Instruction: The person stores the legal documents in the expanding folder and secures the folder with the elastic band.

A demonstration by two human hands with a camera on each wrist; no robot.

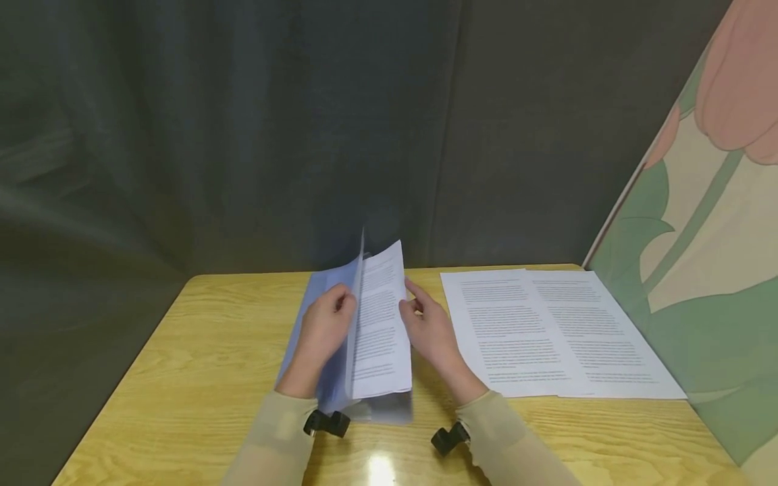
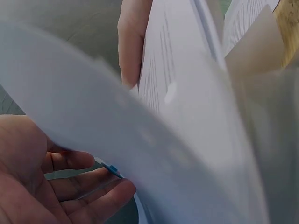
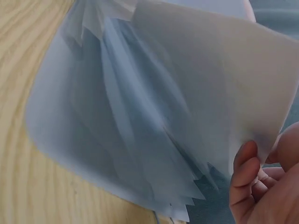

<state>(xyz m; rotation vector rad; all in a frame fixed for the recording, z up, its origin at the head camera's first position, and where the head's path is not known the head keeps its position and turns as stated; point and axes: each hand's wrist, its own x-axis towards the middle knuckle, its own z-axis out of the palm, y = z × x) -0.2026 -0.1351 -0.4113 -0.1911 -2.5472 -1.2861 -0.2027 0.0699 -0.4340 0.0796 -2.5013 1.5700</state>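
While a left hand [image 1: 325,320] pinches a raised plastic leaf [image 2: 88,102], a right hand [image 1: 430,329] grips printed papers [image 1: 381,331] by their edge at an open folder [image 1: 313,297], centre frame.
Squaring the papers and holding the leaf wide should help avoid creases; that leaf, rising along the papers' left side, looks the likeliest snag. Two loose sheets [image 1: 510,331] overlap on the wooden table [image 1: 213,337] at right, near the right cuff [image 1: 486,413]; a dark curtain [image 1: 304,135] hangs behind.

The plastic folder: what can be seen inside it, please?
A printed page shows inside the bluish plastic folder, its text facing the head camera. What lies behind it is mostly covered.
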